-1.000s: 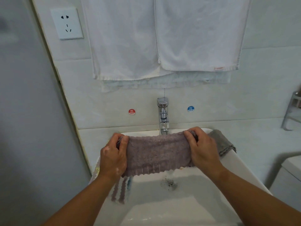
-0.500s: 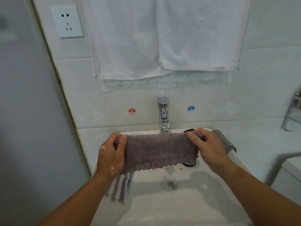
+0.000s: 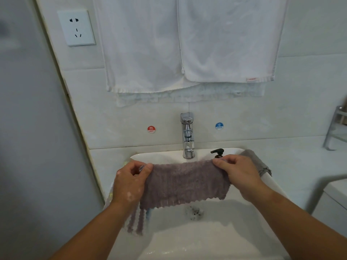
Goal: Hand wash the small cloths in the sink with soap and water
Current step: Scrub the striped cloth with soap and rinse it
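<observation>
Both hands have spread apart, pulling the cloth (image 3: 185,182) taut above the sink (image 3: 206,244). The left hand (image 3: 129,182) pinches its upper left corner between thumb and curled fingers; the right hand (image 3: 240,175) pinches the upper right corner, palm down. Each grip is clamped on the cloth. A pump (image 3: 217,152) stands behind it.

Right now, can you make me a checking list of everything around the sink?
Surface: white sink, drain in view.
Job's things: mauve cloth stretched above the basin; striped cloth over left rim; grey cloth on right rim; soap pump behind.
Clutter: nothing seen.
Hands: left hand and right hand each pinch a top end of the mauve cloth.
Cables: nothing seen.
Surroundings: tap, white towels, wall socket, metal rack.
</observation>
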{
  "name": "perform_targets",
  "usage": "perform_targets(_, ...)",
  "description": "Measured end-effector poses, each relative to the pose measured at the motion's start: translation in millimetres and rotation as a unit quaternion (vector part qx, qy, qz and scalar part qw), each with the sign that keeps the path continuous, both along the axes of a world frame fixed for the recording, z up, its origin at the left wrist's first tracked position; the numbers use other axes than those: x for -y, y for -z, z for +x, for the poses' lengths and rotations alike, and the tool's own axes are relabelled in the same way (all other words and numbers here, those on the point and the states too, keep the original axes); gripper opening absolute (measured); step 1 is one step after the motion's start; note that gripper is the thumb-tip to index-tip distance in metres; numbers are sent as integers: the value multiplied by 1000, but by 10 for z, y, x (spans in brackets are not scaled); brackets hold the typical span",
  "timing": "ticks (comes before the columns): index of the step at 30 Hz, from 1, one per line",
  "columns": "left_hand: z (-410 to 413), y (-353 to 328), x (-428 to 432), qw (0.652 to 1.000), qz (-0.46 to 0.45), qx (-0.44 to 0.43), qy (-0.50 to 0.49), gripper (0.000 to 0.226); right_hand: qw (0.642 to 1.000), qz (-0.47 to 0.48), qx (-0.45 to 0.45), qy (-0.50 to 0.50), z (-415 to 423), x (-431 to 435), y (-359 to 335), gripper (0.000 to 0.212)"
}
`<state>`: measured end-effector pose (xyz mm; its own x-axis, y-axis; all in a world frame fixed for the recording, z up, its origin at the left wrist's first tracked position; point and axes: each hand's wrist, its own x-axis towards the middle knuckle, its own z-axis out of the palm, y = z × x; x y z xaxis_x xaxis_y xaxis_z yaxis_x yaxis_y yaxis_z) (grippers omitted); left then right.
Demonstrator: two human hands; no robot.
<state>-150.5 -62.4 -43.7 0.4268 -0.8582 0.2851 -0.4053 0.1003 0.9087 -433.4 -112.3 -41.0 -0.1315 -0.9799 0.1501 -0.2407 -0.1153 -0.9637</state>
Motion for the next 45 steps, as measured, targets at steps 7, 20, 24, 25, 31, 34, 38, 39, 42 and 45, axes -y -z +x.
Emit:
perform_targets(7, -574, 81, -61, 999, -30, -9, 29, 14, 995, -59, -58, -49, 565, -250, -26, 9)
perform_targets(20, -678, 99, -241, 977, -20, -51, 205, 43, 981, -90, -87, -150, 654, -416, -51, 19)
perform_targets(24, -645, 83, -230, 971, -20, -22, 237, 46, 984, -101, -75, -125, 654, -403, -48, 28)
perform_targets(25, -619, 85, -228, 971, -22, -4, 237, 47, 985, -105, -74, -119, 644, -395, -47, 24)
perform_targets(31, -377, 38, -192, 976, -75, 153, 139, 32, 986, -75, -55, -141, 499, -354, -61, 22)
perform_targets(34, -249, 33, -135, 959, -29, 199, 199, 33, 984, -50, 0, -172, 437, -361, -96, 23)
perform_targets(38, -197, 16, -95, 947, 8, 192, 258, 28, 981, -33, 38, -187, 386, -339, -94, 25)
perform_targets(39, -182, 12, -86, 944, 18, 197, 266, 26, 980, -30, 46, -189, 372, -332, -90, 26)
perform_targets(42, -146, 2, -64, 943, 40, 201, 262, 20, 982, -29, 30, -182, 318, -324, -102, 27)
perform_targets(45, -150, -62, -96, 950, 43, 177, 255, 19, 986, -28, -27, -164, 216, -300, -90, 27)
